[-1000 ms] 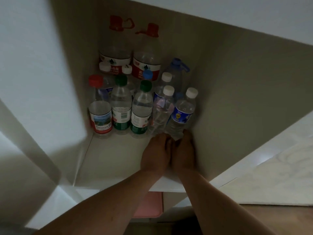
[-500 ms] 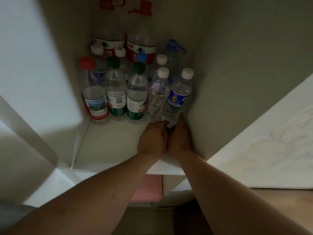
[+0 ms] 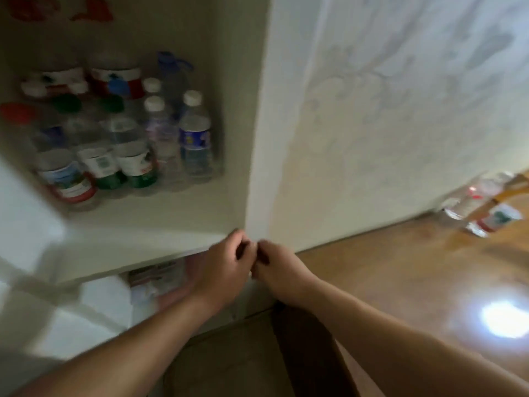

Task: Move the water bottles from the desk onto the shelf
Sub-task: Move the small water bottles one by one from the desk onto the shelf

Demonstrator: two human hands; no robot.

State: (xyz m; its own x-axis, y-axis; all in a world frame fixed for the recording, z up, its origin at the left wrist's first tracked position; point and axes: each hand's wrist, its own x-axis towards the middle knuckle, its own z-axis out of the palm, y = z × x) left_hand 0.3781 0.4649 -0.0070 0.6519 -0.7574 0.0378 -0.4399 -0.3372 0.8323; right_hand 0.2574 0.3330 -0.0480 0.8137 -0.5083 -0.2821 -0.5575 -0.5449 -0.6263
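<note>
The left hand [image 3: 226,265] and right hand [image 3: 276,266] touch at the front edge of the shelf [image 3: 157,216], fingers loosely curled and empty. A bare strip of board lies beyond them. The shelf bottles [image 3: 194,138] crowd the back, blurred, with the tallest cut off. The desk bottles [image 3: 472,202] lie far right on the desk [image 3: 400,267], indistinct.

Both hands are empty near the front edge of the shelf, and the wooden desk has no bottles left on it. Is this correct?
No. The head view shows bottles on the wooden desk, far right. The rest holds: left hand and right hand are empty near the shelf front edge.
</note>
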